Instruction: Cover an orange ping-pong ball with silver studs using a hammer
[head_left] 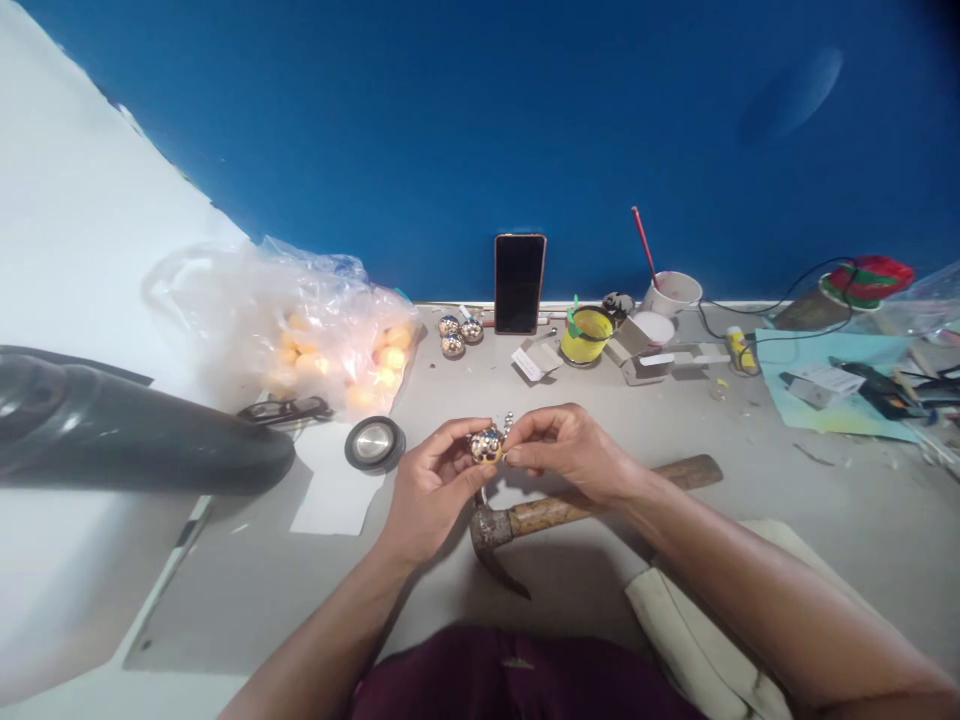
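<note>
My left hand point(431, 487) is closed around a small ball point(487, 446), steadied between thumb and fingers. Shiny silver pieces cover most of its surface, and yellow shows through low down. At the ball's right side, my right hand point(561, 448) pinches with thumb and forefinger. A short strip of silver beads point(509, 421) sticks up by those fingertips; its lower end is hidden. Just below both hands lies a claw hammer point(491, 530), its wooden handle running to the right beneath my right wrist.
Three silver balls point(452, 345) sit near the wall, left of an upright phone point(519, 284). A clear plastic bag point(322, 290) holds orange-yellow balls. A yellow cup point(585, 335), small open boxes and a white cup point(673, 291) stand right. A dark cylinder point(135, 425) juts in from the left.
</note>
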